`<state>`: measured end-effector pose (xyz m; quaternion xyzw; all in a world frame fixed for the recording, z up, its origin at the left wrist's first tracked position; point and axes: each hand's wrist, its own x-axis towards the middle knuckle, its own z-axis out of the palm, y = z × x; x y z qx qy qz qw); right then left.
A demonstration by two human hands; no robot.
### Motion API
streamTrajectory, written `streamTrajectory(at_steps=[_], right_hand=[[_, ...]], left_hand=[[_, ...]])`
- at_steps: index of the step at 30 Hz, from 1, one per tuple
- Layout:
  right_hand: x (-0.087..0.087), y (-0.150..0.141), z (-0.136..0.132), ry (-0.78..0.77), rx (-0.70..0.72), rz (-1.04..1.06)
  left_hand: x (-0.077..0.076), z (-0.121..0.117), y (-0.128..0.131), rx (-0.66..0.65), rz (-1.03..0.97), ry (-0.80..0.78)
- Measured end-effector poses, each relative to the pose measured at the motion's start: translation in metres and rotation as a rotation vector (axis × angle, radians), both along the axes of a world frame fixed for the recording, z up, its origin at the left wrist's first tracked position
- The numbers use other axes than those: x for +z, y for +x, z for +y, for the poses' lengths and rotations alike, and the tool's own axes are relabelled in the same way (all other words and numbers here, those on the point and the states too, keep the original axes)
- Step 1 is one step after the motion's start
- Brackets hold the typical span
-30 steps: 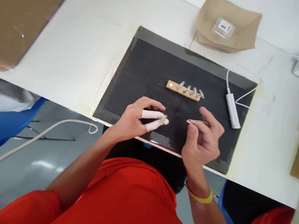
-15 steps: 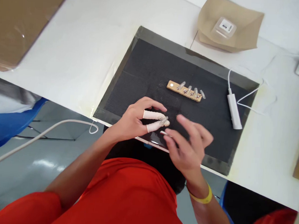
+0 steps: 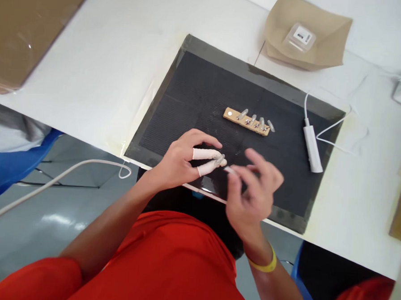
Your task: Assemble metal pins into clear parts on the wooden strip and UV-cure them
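Left hand (image 3: 180, 161): my thumb and forefinger are brought together, pinching a small clear tube (image 3: 219, 160); the next finger is bare and bent loosely above them.
Finger covers (image 3: 205, 154): white sleeves over that same thumb and forefinger, so they lie between my skin and the tube.
Tube: slanted across the covered tips of my left hand.
Right hand (image 3: 253, 200): thumb and forefinger closed at the tips on a thin pale piece (image 3: 230, 170); the other fingers are raised clear of it, bent and a little blurred.
Pale piece: it pokes out of my right fingertips toward my left ones, just beside them; whether the two sides touch, I cannot tell.
Tan strip (image 3: 234, 117): beyond both hands, ahead of the gap between them, touched by neither, with more tubes (image 3: 243, 114) and shiny bits along it.
Dark mat (image 3: 190, 87): beneath both hands.
White stick (image 3: 312, 149): to the right of my right hand, on the mat, a cord at its far end.
Paper tray (image 3: 330, 45): far beyond my right hand, off the mat, a clear box (image 3: 301, 37) inside.
Yellow band (image 3: 266, 262): around my right wrist.
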<state>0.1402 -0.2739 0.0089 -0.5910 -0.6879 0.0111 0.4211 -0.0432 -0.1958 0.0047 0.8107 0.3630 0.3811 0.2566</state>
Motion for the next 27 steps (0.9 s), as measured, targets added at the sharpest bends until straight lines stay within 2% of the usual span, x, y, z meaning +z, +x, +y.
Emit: streamTrajectory(at_steps=[2,3,7,11,12,15,16,20,24,27], right_hand=[[0.0,-0.003,-0.003,0.019,0.109,-0.127],[-0.001,-0.004,-0.004,0.03,0.112,-0.146],[-0.005,-0.01,0.0,0.019,-0.111,0.025],[-0.006,-0.021,0.002,-0.008,0.008,-0.018],[-0.005,-0.023,0.002,-0.011,-0.006,-0.007],[-0.003,-0.026,0.003,-0.041,-0.171,0.099],[-0.003,-0.027,0.004,-0.051,-0.174,0.112],[-0.001,-0.028,0.006,-0.024,0.018,0.031],[-0.001,-0.029,0.006,-0.057,-0.132,0.136],[0.0,-0.029,0.004,-0.019,0.063,0.01]], left_hand=[[-0.003,-0.002,0.002,0.061,0.041,0.075],[-0.004,-0.003,0.002,0.1,0.065,0.108],[-0.006,-0.007,0.004,0.239,0.133,0.227],[-0.006,-0.009,0.005,0.317,0.157,0.311],[-0.006,-0.008,0.005,0.336,0.156,0.317],[-0.007,-0.008,0.006,0.381,0.134,0.326],[-0.008,-0.007,0.006,0.382,0.129,0.324],[-0.008,-0.007,0.006,0.35,0.102,0.309],[-0.008,-0.008,0.005,0.351,0.106,0.282],[-0.008,-0.009,0.005,0.347,0.094,0.288]])
